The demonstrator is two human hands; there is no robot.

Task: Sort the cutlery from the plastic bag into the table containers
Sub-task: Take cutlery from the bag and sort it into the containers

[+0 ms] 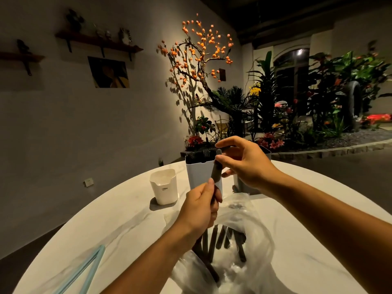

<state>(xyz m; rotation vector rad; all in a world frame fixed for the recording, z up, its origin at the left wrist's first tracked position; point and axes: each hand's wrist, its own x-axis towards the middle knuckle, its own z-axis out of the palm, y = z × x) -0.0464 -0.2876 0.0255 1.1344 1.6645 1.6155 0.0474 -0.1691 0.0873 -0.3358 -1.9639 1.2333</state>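
Fingers (220, 161) of both hands pinching cutlery (216, 174)

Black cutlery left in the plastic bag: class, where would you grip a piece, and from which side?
Probably by a handle end, reaching from above through the plastic bag's open mouth: the black cutlery lies loosely with slim handles exposed.

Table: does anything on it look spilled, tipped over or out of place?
Nothing stands out. Both white containers on the table stand upright, and the loose black cutlery lies inside the plastic bag.
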